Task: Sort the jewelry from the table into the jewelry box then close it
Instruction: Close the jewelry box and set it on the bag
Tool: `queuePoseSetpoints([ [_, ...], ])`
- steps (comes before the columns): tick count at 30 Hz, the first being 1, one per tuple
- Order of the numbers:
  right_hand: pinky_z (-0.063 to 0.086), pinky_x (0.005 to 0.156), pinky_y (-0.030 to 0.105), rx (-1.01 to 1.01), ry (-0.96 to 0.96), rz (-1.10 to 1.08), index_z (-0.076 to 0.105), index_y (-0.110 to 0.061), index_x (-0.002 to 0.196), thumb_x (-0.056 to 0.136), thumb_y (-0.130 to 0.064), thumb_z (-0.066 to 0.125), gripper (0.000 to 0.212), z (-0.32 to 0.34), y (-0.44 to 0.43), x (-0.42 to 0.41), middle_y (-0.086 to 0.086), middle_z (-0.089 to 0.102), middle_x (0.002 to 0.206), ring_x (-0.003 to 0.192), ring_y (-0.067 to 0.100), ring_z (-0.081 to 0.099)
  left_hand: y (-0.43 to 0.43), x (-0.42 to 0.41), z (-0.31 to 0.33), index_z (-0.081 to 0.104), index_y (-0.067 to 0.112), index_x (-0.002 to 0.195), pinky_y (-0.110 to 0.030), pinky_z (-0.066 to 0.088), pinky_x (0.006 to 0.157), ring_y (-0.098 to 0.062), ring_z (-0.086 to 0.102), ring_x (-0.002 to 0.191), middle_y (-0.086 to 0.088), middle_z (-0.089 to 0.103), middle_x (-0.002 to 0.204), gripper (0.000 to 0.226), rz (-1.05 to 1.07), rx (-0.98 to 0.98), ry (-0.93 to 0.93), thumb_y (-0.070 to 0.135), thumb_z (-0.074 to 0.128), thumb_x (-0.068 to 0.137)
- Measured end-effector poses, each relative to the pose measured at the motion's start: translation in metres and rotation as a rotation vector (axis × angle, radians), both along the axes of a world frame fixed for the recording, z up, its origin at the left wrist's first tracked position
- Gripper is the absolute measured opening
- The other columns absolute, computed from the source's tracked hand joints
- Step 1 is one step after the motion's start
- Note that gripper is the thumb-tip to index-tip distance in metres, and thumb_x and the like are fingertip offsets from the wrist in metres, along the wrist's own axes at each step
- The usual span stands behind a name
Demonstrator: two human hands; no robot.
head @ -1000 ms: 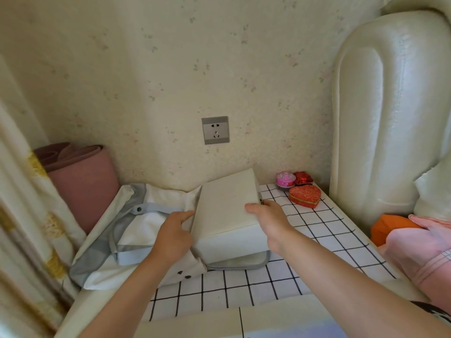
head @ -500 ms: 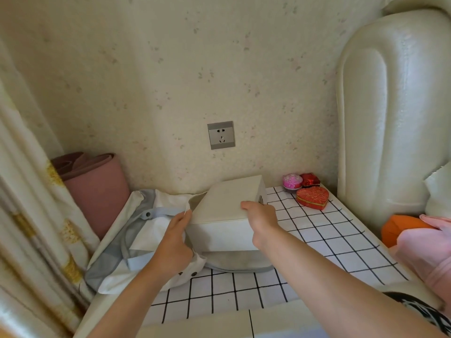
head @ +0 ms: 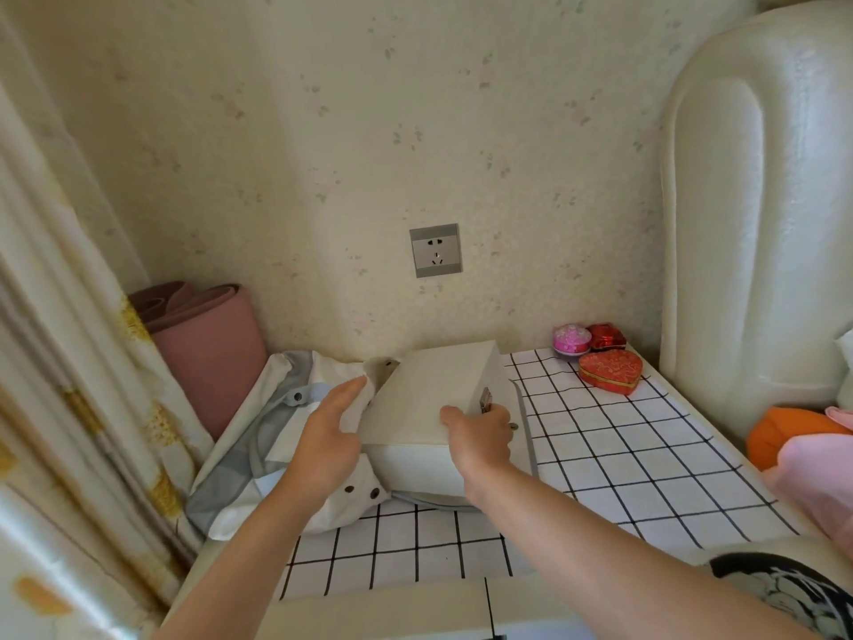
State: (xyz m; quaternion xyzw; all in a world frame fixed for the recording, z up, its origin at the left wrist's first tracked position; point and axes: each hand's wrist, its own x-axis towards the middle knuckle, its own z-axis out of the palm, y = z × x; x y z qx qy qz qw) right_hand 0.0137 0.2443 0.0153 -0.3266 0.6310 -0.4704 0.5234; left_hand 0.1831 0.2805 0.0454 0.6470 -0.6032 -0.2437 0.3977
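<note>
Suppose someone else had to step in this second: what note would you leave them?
Left hand: open, fingers against the cloth bag beside the jewelry box.
Right hand: grips the box's front right corner by the clasp.
Box: shut, atop the bag.
Done: nothing sorted; no loose jewelry shows.
Left: find the jewelry, perhaps in the three small cases back right, sort it, close.

jewelry box (head: 429,399) on bag (head: 277,436), tins (head: 609,371) right

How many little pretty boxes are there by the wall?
3. A round pink box sits in the table's far right corner, a small shiny red box beside it, and a red heart-shaped box just in front. More could hide behind the big white box.
</note>
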Motion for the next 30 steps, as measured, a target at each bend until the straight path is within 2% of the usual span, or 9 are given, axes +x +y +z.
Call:
queuePoseSetpoints([
  [3,0.051,0.094,0.049,0.066,-0.060,0.059,0.036,-0.014,0.135,0.060,-0.038,0.076,0.088,0.003,-0.007,-0.010,0.010,0.045,0.128,0.111,0.032,0.052,-0.006,0.000,-0.004,0.050,0.018,0.140,-0.015,0.026,0.108,0.000,0.037,0.129,0.010,0.045,0.142,0.064,-0.021,-0.011,-0.138,-0.013,0.049,0.084],
  [6,0.054,0.086,0.045,0.172,-0.187,0.079,0.046,-0.016,0.130,0.042,-0.049,0.081,0.100,0.001,-0.024,-0.026,0.009,0.060,0.118,0.101,0.031,0.062,-0.016,0.001,-0.003,0.061,0.029,0.121,-0.016,0.040,0.096,-0.008,0.055,0.114,0.009,0.057,0.127,0.047,0.018,0.003,-0.236,-0.002,0.058,0.086],
  [9,0.051,0.074,0.036,0.173,-0.261,0.163,0.060,-0.015,0.123,0.065,-0.041,0.086,0.069,0.008,-0.028,-0.036,0.008,0.069,0.107,0.091,0.027,0.065,-0.017,-0.001,-0.003,0.057,0.032,0.118,-0.020,0.049,0.079,-0.011,0.061,0.093,0.008,0.054,0.123,0.046,0.041,0.096,-0.403,0.000,0.061,0.084],
  [11,0.051,0.080,0.039,0.134,-0.237,0.177,0.063,-0.012,0.117,0.077,-0.029,0.082,0.047,0.007,-0.034,-0.040,0.009,0.069,0.105,0.089,0.027,0.064,-0.014,0.000,-0.005,0.051,0.026,0.128,-0.024,0.049,0.086,-0.013,0.056,0.106,0.007,0.049,0.128,0.059,0.031,0.144,-0.531,0.000,0.070,0.079],
  [13,0.052,0.091,0.045,0.113,-0.231,0.140,0.064,-0.012,0.111,0.075,-0.027,0.082,0.043,0.007,-0.040,-0.039,0.011,0.069,0.105,0.093,0.030,0.065,-0.009,0.001,-0.008,0.044,0.021,0.135,-0.027,0.044,0.094,-0.016,0.045,0.119,0.005,0.043,0.129,0.070,0.011,0.171,-0.639,0.007,0.077,0.074],
  [16,0.052,0.096,0.049,0.084,-0.232,0.073,0.065,-0.013,0.111,0.069,-0.028,0.084,0.048,0.012,-0.045,-0.038,0.010,0.070,0.105,0.096,0.030,0.066,0.000,-0.001,-0.010,0.034,0.018,0.135,-0.034,0.048,0.087,-0.019,0.043,0.113,0.002,0.040,0.123,0.082,0.038,0.193,-0.800,0.031,0.082,0.069],
  [19,0.053,0.092,0.043,0.042,-0.226,0.017,0.062,-0.012,0.116,0.067,-0.029,0.084,0.056,0.014,-0.051,-0.041,0.008,0.070,0.106,0.096,0.029,0.066,0.007,-0.007,-0.012,0.027,0.018,0.136,-0.031,0.048,0.078,-0.018,0.043,0.110,0.003,0.039,0.120,0.100,0.053,0.198,-0.945,0.046,0.084,0.058],
  [23,0.052,0.084,0.038,0.000,-0.216,0.013,0.061,-0.011,0.117,0.069,-0.031,0.083,0.056,0.016,-0.048,-0.044,0.006,0.069,0.108,0.095,0.028,0.065,0.011,-0.008,-0.016,0.016,0.014,0.145,-0.032,0.049,0.086,-0.019,0.041,0.116,0.002,0.035,0.129,0.126,0.058,0.177,-0.982,0.053,0.086,0.048],
  [30,0.052,0.092,0.047,0.037,-0.291,-0.002,0.062,-0.017,0.117,0.058,-0.038,0.079,0.064,0.035,-0.038,-0.047,0.005,0.070,0.105,0.095,0.029,0.066,0.018,-0.011,-0.020,-0.001,0.015,0.151,-0.034,0.045,0.096,-0.019,0.032,0.128,0.004,0.027,0.138,0.147,0.092,0.236,-0.898,0.070,0.081,0.042],
])
